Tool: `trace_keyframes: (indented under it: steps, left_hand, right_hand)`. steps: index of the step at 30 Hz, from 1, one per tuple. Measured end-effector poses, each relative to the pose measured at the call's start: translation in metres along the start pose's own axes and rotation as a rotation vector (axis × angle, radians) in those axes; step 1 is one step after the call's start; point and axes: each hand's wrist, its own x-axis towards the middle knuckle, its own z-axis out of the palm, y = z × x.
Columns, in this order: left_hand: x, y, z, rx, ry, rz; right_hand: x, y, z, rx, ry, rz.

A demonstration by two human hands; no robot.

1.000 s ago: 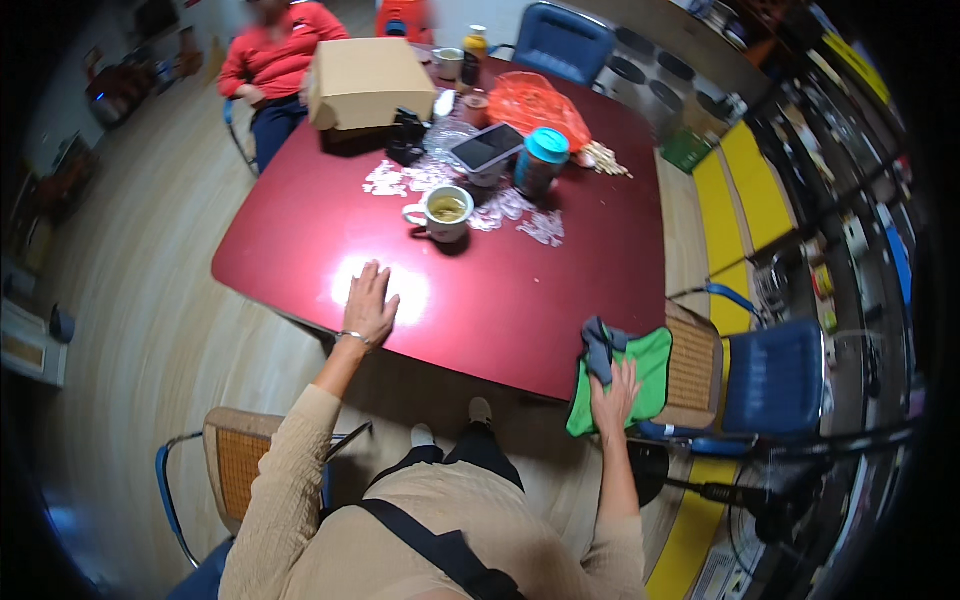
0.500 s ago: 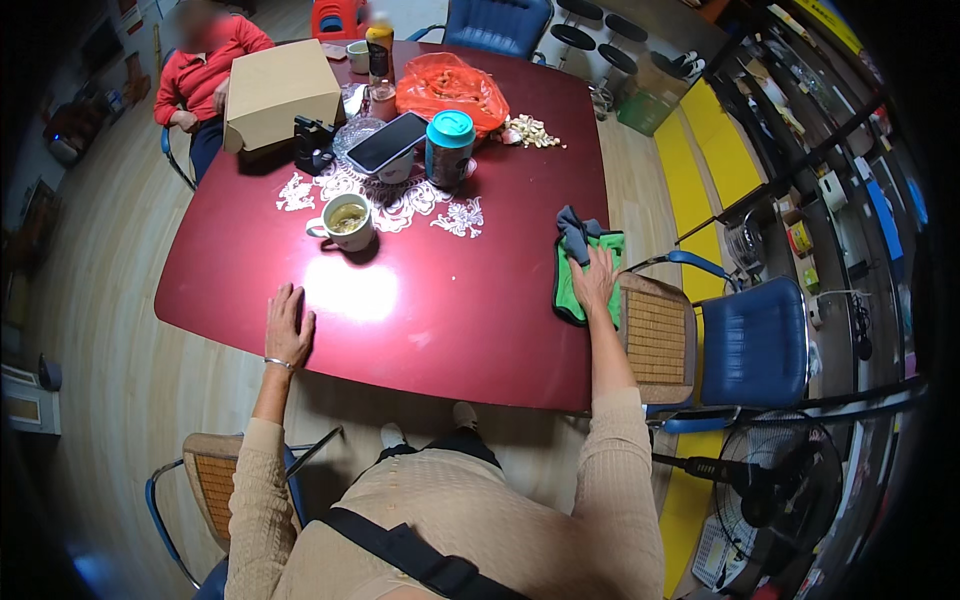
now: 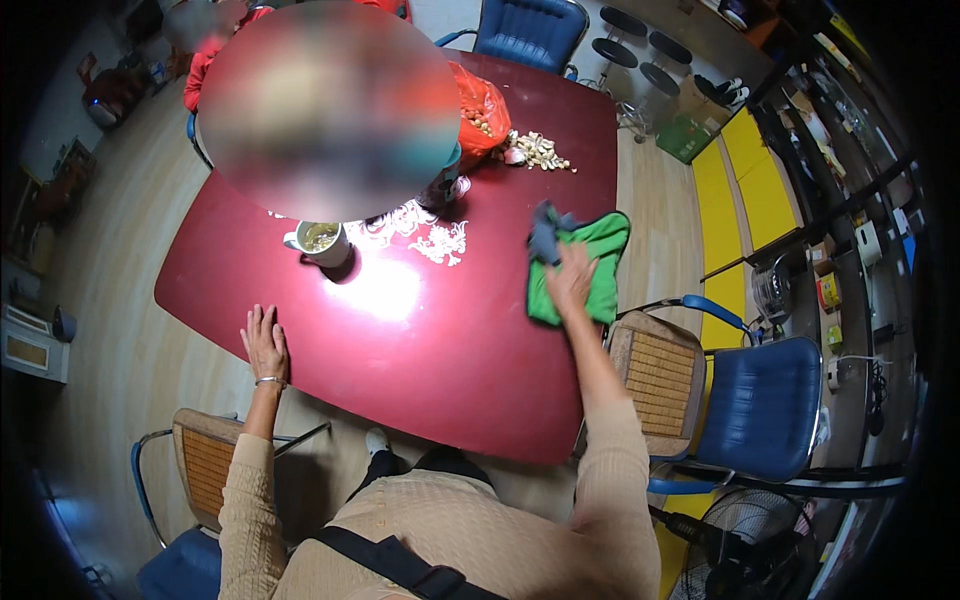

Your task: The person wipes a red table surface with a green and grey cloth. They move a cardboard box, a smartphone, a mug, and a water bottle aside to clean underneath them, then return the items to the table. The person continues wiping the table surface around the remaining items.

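Observation:
My right hand [image 3: 571, 278] presses flat, fingers outstretched, on a green cloth with a grey side [image 3: 606, 258] at the right edge of a dark red table [image 3: 470, 350]. A little motion blur softens that hand. My left hand [image 3: 265, 343] rests palm down with fingers extended at the near left edge, holding nothing. Beyond it stands a white cup [image 3: 327, 254] holding a yellowish drink with bits in it.
A blurred oval hides much of the table's far left. Near it are a red plastic bag [image 3: 480, 100] and a pile of pale pieces [image 3: 540, 152]. Chairs stand right [image 3: 655, 375] and lower left [image 3: 205, 460]. A person in red [image 3: 198, 75] is at the far left.
My right hand and the cloth have shifted left, and the cloth lies more spread out. My left hand remains on the table edge. The view has turned slightly.

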Motion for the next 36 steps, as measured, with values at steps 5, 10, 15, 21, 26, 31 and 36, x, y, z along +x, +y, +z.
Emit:
trace_keyframes:
  steps: [5,10,15,21,26,31,36]
  left_hand:
    - [-0.004,0.005,-0.003,-0.017,0.022,-0.021]
    - [-0.003,0.005,-0.002,-0.029,0.031,0.003]
    - [0.0,0.0,-0.002,-0.03,0.028,0.007]
    - [0.0,-0.002,0.002,-0.042,0.068,0.024]
    - [-0.006,-0.005,0.007,-0.087,0.167,0.008]
    - [-0.004,0.009,0.0,-0.211,0.271,0.039]
    - [-0.042,0.026,0.0,-0.26,0.237,0.002]
  right_hand:
    - [-0.058,-0.038,-0.022,0.21,-0.118,-0.195]
    - [0.036,-0.024,0.012,0.127,-0.059,-0.126]
    - [0.104,-0.017,0.032,0.099,-0.036,0.022]
    - [0.019,-0.026,0.016,0.15,-0.046,-0.153]
    - [-0.139,-0.055,-0.047,0.188,-0.197,-0.301]
    - [-0.248,-0.104,-0.082,0.347,-0.481,-0.676]
    - [-0.19,-0.13,-0.052,0.727,-0.575,-0.577]
